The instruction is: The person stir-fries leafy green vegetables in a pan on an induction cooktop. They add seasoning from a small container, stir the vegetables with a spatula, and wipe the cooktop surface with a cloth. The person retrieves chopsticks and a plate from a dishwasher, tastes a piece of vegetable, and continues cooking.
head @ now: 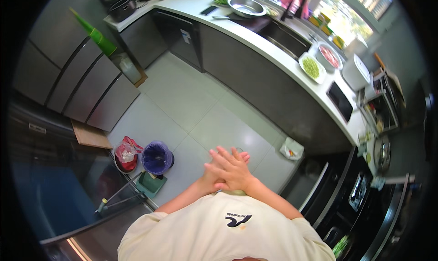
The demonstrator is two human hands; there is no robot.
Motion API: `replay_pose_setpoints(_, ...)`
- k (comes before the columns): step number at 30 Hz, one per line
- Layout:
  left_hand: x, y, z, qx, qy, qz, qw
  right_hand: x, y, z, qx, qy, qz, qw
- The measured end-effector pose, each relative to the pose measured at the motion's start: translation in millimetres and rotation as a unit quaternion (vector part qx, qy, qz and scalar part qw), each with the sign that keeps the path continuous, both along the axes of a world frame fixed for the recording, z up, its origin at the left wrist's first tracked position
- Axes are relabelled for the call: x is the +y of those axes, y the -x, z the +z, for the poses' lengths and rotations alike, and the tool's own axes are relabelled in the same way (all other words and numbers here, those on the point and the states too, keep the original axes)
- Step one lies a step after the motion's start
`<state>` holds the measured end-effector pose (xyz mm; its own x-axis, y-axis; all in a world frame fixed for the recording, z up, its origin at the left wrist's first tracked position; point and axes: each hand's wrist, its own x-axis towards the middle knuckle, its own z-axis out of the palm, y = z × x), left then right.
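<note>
In front of my cream T-shirt [219, 233], my two hands are together over the tiled floor. On top lies my right hand [231, 167], its fingers spread and slightly blurred. Beneath it and largely covered is my left hand [209, 175]; some of its fingertips poke out past the right hand. No object shows between the palms, though the contact area is hidden.
A lined bin [157, 158], a green dustpan [151, 184] and a red bag [128, 156] stand left on the floor. The counter bears a steel basin [247, 6], a dish of chopped green vegetable [311, 68], a bowl of meat [329, 56] and a tablet [339, 101]. A white bag [292, 148] lies right.
</note>
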<state>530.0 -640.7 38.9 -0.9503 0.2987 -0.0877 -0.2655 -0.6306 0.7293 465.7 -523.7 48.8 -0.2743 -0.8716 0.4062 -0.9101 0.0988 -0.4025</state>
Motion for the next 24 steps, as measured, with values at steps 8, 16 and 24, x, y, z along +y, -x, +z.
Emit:
replay_pose_setpoints(8,-90.5,120.6,36.5,0.082,-0.378,-0.023,0.922,92.4,221.6,-119.2,-0.137,-0.52,-0.248,0.806)
replay_pose_setpoints(16,-144.8,211.6,-16.0,-0.147,0.62,-0.036,0.769,35.9,359.4,-113.9,-0.22,-0.453,-0.191,0.842)
replay_pose_setpoints(24,-224.8,234.3,-59.4,-0.208,0.726,-0.095,0.648,-166.4,431.8,-127.2,-0.235,-0.43,0.031,0.871)
